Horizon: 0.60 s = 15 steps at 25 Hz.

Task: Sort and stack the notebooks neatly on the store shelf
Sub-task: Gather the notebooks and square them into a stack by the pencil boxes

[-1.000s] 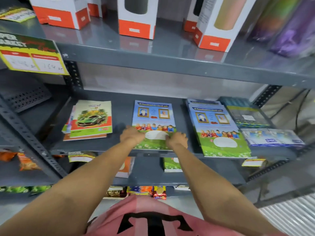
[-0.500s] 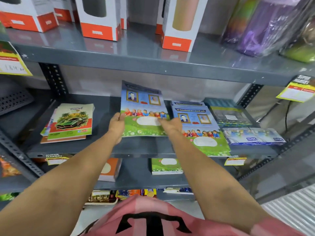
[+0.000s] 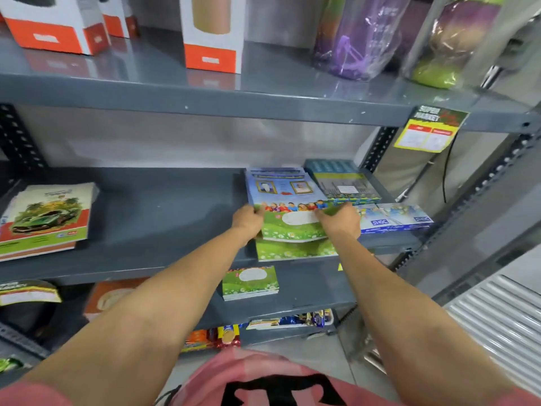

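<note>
A blue-and-green notebook (image 3: pixel 288 200) with two portraits and a row of children lies on top of a matching stack (image 3: pixel 295 250) at the right of the grey middle shelf (image 3: pixel 164 212). My left hand (image 3: pixel 247 221) grips its near left edge and my right hand (image 3: pixel 339 222) grips its near right edge. The top notebook sits a little further back than the one under it. A separate stack with a green car cover (image 3: pixel 46 218) rests at the shelf's left.
Dark patterned notebooks (image 3: pixel 342 183) and blue packets (image 3: pixel 395 219) lie right of the stack. A small green notebook pile (image 3: pixel 250 282) sits on the shelf below. Boxed flasks (image 3: pixel 210 30) and wrapped bottles (image 3: pixel 357 36) stand above. A price tag (image 3: pixel 430 130) hangs from the upper shelf edge.
Both hands lifted the notebook from the shelf's middle and carried it right. It now lies on the matching stack, and the middle of the shelf is bare.
</note>
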Tool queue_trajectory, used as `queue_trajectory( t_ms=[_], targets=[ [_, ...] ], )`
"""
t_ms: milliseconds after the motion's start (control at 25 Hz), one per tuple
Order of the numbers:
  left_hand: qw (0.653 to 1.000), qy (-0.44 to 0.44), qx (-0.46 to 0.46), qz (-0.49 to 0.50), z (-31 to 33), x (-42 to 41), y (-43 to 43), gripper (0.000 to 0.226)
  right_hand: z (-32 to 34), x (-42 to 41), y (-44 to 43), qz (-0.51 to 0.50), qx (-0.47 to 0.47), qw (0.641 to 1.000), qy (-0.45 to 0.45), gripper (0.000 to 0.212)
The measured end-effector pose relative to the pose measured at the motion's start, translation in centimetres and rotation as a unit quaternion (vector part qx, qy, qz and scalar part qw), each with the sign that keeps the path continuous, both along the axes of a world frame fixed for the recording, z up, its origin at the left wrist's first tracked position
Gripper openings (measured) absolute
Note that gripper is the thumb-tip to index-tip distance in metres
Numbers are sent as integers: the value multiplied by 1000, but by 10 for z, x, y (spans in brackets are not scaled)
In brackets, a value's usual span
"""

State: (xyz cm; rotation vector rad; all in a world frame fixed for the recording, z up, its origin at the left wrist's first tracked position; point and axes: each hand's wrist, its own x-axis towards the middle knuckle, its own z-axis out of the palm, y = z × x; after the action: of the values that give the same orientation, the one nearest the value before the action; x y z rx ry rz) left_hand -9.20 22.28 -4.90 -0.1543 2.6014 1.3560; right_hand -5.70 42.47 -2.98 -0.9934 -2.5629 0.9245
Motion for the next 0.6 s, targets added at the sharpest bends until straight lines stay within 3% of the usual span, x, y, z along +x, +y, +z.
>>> queue_trajectory(
  t_ms=[80,160,240,280,320,360,440,520,600],
  targets=[
    [996,0,-91,-25,-17,6,-1,46,-19,6,7,40,23,998,-36,68],
    [994,7,-111,-13,-23,3,-3,51,-33,12,9,62,61,994,-61,69],
    [999,-18,-21,37,-18,-5,-7,62,-37,18,10,7,49,998,-26,65],
    [996,-49,45,58,-16,-10,-7,66,-35,23,10,-47,-10,999,8,62],
    [988,-90,107,65,-15,-13,-6,69,-34,28,8,-120,-125,984,49,59],
    [977,-125,164,61,-15,-14,-2,70,-32,36,3,-183,-271,942,79,55],
    [957,-163,235,55,-17,-15,7,71,-31,56,-17,-219,-528,813,113,43],
    [948,-174,259,62,-18,-14,16,73,-29,63,-42,-203,-655,713,146,52],
    [948,-179,255,64,-18,-15,20,77,-19,60,-62,-194,-717,654,141,61]
  ],
)
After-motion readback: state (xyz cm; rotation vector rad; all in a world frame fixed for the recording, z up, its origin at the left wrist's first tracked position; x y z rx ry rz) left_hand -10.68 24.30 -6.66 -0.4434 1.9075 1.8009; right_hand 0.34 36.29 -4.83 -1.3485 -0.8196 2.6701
